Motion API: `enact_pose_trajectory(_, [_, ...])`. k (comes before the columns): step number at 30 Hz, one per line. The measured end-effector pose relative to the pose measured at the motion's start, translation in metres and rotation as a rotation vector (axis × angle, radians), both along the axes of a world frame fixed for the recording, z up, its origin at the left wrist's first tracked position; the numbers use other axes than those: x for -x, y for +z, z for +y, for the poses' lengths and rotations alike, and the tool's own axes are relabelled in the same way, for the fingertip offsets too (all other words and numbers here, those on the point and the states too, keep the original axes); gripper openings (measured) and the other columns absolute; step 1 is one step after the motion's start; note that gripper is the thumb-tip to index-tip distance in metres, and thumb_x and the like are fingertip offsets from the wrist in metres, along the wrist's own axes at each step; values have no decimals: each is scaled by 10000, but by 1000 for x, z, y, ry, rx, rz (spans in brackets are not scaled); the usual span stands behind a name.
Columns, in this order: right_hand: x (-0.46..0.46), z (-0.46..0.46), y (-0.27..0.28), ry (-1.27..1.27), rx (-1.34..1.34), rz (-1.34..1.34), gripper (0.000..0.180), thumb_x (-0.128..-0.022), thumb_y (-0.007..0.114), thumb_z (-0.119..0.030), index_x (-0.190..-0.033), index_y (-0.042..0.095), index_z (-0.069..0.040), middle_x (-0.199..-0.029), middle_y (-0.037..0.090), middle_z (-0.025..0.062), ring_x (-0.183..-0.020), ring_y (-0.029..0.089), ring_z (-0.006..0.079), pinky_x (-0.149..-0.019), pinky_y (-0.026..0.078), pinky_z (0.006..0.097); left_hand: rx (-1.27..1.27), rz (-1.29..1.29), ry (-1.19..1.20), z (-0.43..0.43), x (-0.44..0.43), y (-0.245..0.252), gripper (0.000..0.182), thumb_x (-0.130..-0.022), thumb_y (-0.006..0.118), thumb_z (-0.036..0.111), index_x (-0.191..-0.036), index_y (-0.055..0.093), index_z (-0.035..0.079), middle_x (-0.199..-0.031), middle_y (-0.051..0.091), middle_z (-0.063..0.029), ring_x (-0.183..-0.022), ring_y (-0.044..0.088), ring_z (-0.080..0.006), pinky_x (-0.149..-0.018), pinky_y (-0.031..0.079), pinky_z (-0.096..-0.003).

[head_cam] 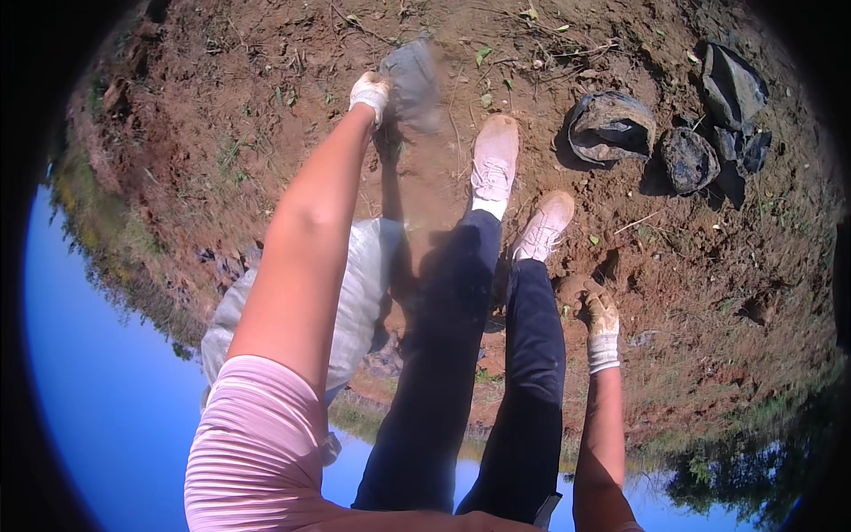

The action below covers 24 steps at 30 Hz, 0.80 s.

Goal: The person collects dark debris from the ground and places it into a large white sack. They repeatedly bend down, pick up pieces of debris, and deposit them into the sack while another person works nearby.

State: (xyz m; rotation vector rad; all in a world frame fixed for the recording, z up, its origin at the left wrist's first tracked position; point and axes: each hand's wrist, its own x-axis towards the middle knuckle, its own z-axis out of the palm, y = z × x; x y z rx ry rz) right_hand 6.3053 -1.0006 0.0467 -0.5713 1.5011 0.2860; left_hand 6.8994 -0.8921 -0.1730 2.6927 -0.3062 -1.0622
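Note:
My left hand (372,96), in a pale knitted glove, grips the edge of a grey plastic bag (413,83) above the soil at the upper middle. The bag is blurred. My right hand (600,314), in a glove stained brown, is low over the ground at the right, beyond my shoe. Its fingers are bent beside a rounded brown lump (573,289), perhaps a soil clod; whether they hold it is unclear. A large whitish woven sack (362,292) lies behind my left arm, partly hidden by it.
Black plastic planting bags, one open and crumpled (611,130), one rounded (690,159) and one tall (731,86), lie on the soil at the upper right. My pink shoes (495,156) stand on uneven reddish ground (718,266). Twigs (578,52) and leaves are scattered ahead.

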Motion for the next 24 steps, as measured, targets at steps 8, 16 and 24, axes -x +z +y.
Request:
enact_pose_trajectory(8, [-64,-36,34,17,88,-88,320,-982,555,-233,-1229,586,-33,-965,637,22,-770,610,113,-701,523,259,480,226,601,-53,55,103,213,-913,669,199,-1034,617,31,-897,631,-51,-729,574,-154,-648,497,-325])
enact_pose_trajectory(16, [-84,-71,23,259,243,-59,280,-931,591,-186,-1164,629,-35,-1003,650,58,-834,631,167,-815,522,294,582,-780,-266,-138,49,247,194,-887,642,166,-972,582,3,-920,627,-214,-850,597,-411,-771,479,-440])
enact_pose_trajectory(24, [-188,-192,-74,1105,1119,445,659,-756,750,-215,-1366,504,-167,-1324,543,176,-1239,506,340,-1007,436,466,676,-133,416,-139,174,289,362,-885,657,135,-1181,520,-22,-950,612,-165,-864,579,-248,-791,509,-335])
